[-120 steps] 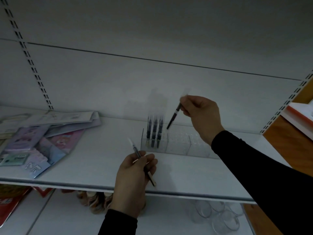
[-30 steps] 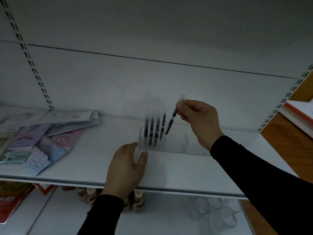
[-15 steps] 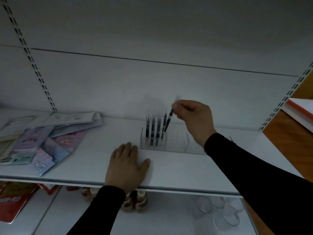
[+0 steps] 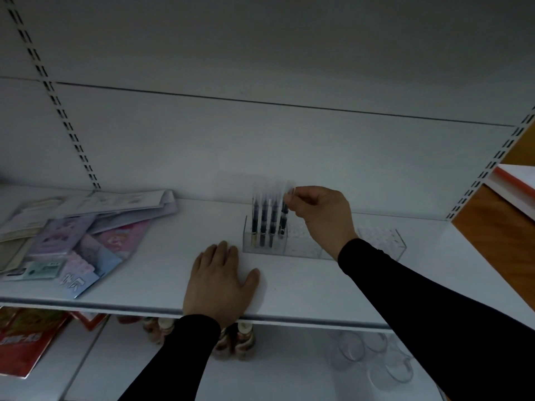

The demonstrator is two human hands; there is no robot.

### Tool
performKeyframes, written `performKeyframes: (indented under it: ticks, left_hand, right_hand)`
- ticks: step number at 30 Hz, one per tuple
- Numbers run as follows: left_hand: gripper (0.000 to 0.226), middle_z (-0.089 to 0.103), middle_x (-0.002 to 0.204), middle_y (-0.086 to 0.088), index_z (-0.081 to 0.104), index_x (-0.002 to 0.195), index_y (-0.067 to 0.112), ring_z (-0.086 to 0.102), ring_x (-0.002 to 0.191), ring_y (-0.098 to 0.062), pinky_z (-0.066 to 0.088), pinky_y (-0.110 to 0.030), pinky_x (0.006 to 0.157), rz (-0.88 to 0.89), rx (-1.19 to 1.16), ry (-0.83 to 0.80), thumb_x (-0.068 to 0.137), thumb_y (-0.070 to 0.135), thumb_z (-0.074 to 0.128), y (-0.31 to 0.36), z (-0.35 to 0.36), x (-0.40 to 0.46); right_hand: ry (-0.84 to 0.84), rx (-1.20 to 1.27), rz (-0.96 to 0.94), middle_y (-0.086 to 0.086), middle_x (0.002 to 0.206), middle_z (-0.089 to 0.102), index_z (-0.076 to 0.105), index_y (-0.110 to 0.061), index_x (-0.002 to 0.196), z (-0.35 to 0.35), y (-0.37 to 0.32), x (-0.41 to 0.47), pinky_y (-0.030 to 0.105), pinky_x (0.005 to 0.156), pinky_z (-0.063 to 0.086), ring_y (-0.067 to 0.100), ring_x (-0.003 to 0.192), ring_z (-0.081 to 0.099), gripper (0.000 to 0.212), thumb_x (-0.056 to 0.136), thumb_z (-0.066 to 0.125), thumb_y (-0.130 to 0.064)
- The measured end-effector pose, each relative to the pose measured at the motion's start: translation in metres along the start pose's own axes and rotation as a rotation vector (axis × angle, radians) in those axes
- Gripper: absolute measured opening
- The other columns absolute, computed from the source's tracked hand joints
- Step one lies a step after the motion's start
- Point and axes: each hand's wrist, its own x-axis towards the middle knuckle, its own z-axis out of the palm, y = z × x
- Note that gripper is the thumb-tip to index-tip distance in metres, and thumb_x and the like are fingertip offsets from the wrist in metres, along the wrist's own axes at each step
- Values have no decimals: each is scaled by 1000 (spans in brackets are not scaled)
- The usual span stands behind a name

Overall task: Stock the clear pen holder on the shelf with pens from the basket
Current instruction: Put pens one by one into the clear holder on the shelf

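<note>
The right hand (image 4: 321, 215) pinches the top of a pen (image 4: 284, 217) with thumb and fingertips; the pen stands almost upright, its lower end already inside the left section of the clear pen holder (image 4: 292, 244), just right of the pens (image 4: 263, 224) already standing there. The left hand (image 4: 220, 282) lies flat with straight fingers on the shelf (image 4: 304, 290), in front of the holder and a little to its left, and holds nothing.

The risk, in my judgement, is that the pen misses its small hole and leans on its neighbours, or that a push from above slides the light holder backward, because no hand keeps it steady. If the fingers let go too early, the pen may tip out to the right of the row.

The shelf is a smooth white board with a white back wall behind the holder. Far left of the holder lies a loose pile of booklets (image 4: 75, 227). Below the holder, under the shelf, clear cups (image 4: 373, 357) and small bottles (image 4: 240, 340) stand. The basket is not in view
</note>
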Motion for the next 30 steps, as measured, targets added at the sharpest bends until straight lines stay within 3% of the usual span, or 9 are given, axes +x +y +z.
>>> performKeyframes:
  ticks: [5,9,15,20,26,28,30]
  left_hand:
    - [79,55,136,-20,59,127,3,49,125,-38,36,-48,108,-2,-4,20,83,62,29,-2,2,1]
    - [78,56,134,-20,60,126,3,51,124,-38,37,-48,106,9,-9,29,83,61,31,-2,3,1]
    - [89,41,149,-15,47,139,8,35,138,-33,22,-42,115,5,-15,14,80,67,16,-1,-1,0]
    - [91,40,150,-14,46,140,8,34,138,-32,21,-41,116,-2,-29,-14,79,68,15,-1,-4,0]
    - [100,28,157,-10,36,146,12,23,143,-27,14,-36,118,-18,-50,-153,72,73,8,0,-18,2]
    - [89,22,159,-9,30,149,12,18,145,-25,12,-34,118,-26,-81,-225,82,71,21,-1,-28,3]
    - [74,22,159,-9,29,149,10,19,145,-24,15,-32,117,-32,-107,-252,93,59,37,1,-43,-2]
  right_hand:
    - [-14,-49,2,-15,81,72,69,-35,78,2,6,-5,20,80,54,-1,75,66,12,84,74,-26]
    - [5,-73,24,-10,83,72,72,-26,86,3,9,-4,18,75,52,0,73,65,4,84,74,-29]
    - [7,-172,36,-15,87,70,73,-21,94,-2,10,-7,0,62,41,-11,74,61,15,84,73,-32]
    - [-34,-219,27,-19,93,69,72,-25,95,-16,4,-19,-3,66,40,-13,83,60,14,89,66,-37]
    - [-186,-410,-19,-20,112,60,64,-30,120,-44,-3,-53,-6,79,33,-9,96,54,32,92,60,-44]
    - [-253,-485,-64,-20,118,54,60,-30,125,-53,-5,-70,1,88,32,-6,105,48,36,92,59,-45]
    - [-311,-535,-115,-18,122,52,58,-29,128,-62,-7,-88,-1,90,27,-6,110,45,39,92,59,-44]
